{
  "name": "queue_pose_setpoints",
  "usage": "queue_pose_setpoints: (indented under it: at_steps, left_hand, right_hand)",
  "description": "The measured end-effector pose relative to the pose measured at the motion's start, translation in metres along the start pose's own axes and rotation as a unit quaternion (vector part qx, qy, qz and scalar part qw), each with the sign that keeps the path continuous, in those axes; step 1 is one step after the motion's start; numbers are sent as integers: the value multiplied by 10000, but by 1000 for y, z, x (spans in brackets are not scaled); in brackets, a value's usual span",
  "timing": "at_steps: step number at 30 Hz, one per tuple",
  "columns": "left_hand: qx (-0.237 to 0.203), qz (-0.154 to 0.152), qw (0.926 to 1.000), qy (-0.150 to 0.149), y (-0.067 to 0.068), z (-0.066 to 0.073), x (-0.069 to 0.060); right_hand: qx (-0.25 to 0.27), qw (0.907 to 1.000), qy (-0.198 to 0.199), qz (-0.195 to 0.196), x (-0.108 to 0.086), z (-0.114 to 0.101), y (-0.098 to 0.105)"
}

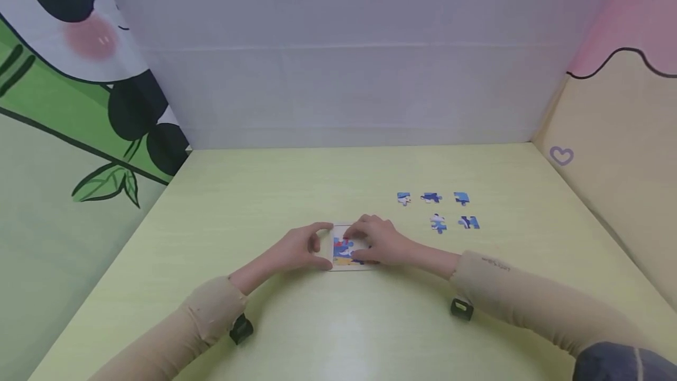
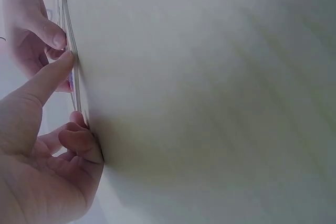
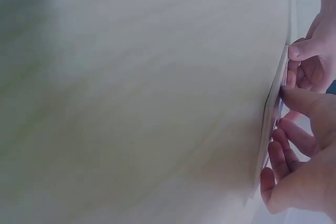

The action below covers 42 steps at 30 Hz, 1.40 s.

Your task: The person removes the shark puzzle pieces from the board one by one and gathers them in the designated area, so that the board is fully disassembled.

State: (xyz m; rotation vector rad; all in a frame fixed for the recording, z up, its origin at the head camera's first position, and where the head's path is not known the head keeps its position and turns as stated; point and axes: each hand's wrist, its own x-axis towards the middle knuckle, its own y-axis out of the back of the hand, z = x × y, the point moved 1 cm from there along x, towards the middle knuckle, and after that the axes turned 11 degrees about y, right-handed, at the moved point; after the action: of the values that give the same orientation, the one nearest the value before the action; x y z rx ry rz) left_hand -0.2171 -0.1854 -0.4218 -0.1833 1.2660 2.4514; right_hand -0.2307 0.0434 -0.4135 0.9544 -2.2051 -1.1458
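A small white puzzle tray (image 1: pixel 353 270) lies on the table, with joined blue, red and yellow pieces (image 1: pixel 342 247) in its left part. My left hand (image 1: pixel 298 247) holds the tray's left edge, thumb at the near corner and index finger at the far corner. Over the tray's right part is my right hand (image 1: pixel 385 241), its thumb and bent fingers spread apart and touching the pieces; it hides that side. From the left wrist view, the left hand (image 2: pixel 47 145) is at the tray's rim (image 2: pixel 75 72). In the right wrist view, the right thumb touches the picture inside the tray (image 3: pixel 269 116).
Several loose blue-and-white puzzle pieces lie in two rows at the back right, among them one at the row's left end (image 1: pixel 404 198) and one at the near right (image 1: pixel 469 222). A pale wall (image 1: pixel 344 93) stands behind the table (image 1: pixel 264 187), with printed panels at both sides.
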Motion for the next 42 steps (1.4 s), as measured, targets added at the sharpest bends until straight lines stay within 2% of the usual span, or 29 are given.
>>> queue_pose_setpoints:
  at_steps: [8, 16, 36, 42]
  left_hand:
    - [-123, -283, 9995, 13, 5, 2, 0]
    - [-138, -270, 9995, 42, 3, 0, 0]
    - [-87, -223, 9997, 41, 4, 1, -2]
    - [-139, -234, 9996, 40, 4, 2, -2]
  right_hand:
    - [723, 9969, -274, 169, 9, 2, -5]
    - [1000, 9926, -609, 319, 13, -1, -6]
    - [356, 9961, -270, 757, 11, -1, -10]
    - [312, 9959, -247, 812, 7, 2, -8]
